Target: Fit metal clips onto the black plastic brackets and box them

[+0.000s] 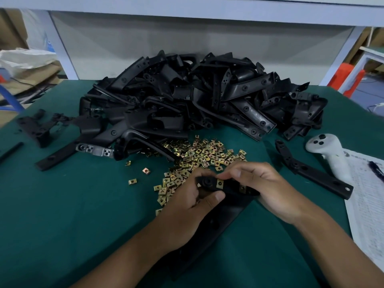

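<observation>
We saw both hands holding one black bracket (216, 206) over the green table mat (72, 204). The left hand (187, 210) gripped it from the left, thumb curled across the top near its round boss, fingers wrapped under. The right hand (268, 183) pinched the bracket's upper edge from the right, fingertips (230, 174) curled down onto it. Two brass-coloured clips were already seated on the held bracket: one (219, 183) just right of the left thumb, another (242, 188) further along under the right fingers. The bracket's long arm ran down and back toward the person, beneath the left wrist.

Just beyond the grip lay a loose heap of clips (199, 159), touching the hands' far side; a few stray clips (146, 171) sat off to the left of the grip. Well beyond that rose a big pile of black brackets (197, 96). A single bracket (311, 169) lay to the right of the right hand, and another (54, 156) far to the left of the grip.

Right of the grip, past the single bracket, we noted a white handheld controller (326, 148) resting partly on a printed sheet (367, 204); a pen (376, 169) lay on it. The sheet's print was too small and blurred to read. We could read no brand or label on any part.
</observation>
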`<state>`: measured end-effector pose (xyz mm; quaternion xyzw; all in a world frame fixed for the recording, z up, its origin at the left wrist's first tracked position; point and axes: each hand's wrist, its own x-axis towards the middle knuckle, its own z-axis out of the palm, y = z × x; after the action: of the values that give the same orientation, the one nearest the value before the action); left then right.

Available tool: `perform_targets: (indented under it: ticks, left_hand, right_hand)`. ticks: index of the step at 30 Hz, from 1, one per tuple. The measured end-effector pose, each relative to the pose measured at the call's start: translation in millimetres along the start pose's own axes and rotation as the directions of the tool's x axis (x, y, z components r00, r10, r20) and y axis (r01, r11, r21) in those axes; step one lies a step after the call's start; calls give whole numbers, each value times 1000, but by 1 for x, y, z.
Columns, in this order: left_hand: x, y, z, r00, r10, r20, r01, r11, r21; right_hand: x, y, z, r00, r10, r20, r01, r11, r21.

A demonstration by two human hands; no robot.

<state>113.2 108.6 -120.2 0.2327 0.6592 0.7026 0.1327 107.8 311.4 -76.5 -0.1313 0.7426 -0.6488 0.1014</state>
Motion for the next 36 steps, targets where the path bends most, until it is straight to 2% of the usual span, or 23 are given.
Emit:
perform_targets:
  ticks: [4, 9, 12, 17, 20, 23, 27, 29, 31, 33, 36]
  left_hand:
    - [1, -1, -1, 995, 20, -94, -30, 995, -97]
    - [1, 4, -1, 967, 136, -216, -157, 984, -83]
    - [1, 6, 1, 945, 186, -267, -205, 978, -43]
    - [-1, 10, 3, 940, 185, -287, -209, 976, -56]
    - [-3, 18, 4, 942, 179, -285, -190, 982, -12]
    - [-8, 32, 8, 942, 196, -274, -189, 981, 51]
    - [-10, 54, 23, 941, 306, -147, -258, 926, 274]
    - [-9, 65, 42, 929, 370, -10, -333, 845, 418]
    - [-6, 74, 71, 886, 447, 120, -440, 732, 521]
    - [-5, 80, 108, 850, 484, 209, -515, 676, 527]
    - [-8, 77, 169, 829, 463, 314, -559, 673, 484]
  right_hand:
    - [1, 2, -7, 1000, 24, 10, -25, 996, 85]
    - [0, 3, -7, 996, -90, -19, 90, 996, 1]
    - [1, 2, -4, 984, -144, -106, 134, 986, -98]
    - [-2, 3, -5, 971, -214, -108, 196, 968, -159]
    - [-6, -1, -5, 964, -226, -143, 197, 962, -188]
    - [-17, -14, -6, 955, -240, -176, 183, 940, -289]
    - [-66, -38, -16, 905, -344, -250, 196, 859, -473]
    - [-106, -45, -22, 866, -383, -322, 171, 832, -528]
    - [-151, -50, -27, 810, -415, -415, 143, 825, -547]
    - [-196, -52, -32, 746, -400, -532, 79, 847, -526]
    - [-262, -49, -41, 642, -361, -677, -79, 846, -527]
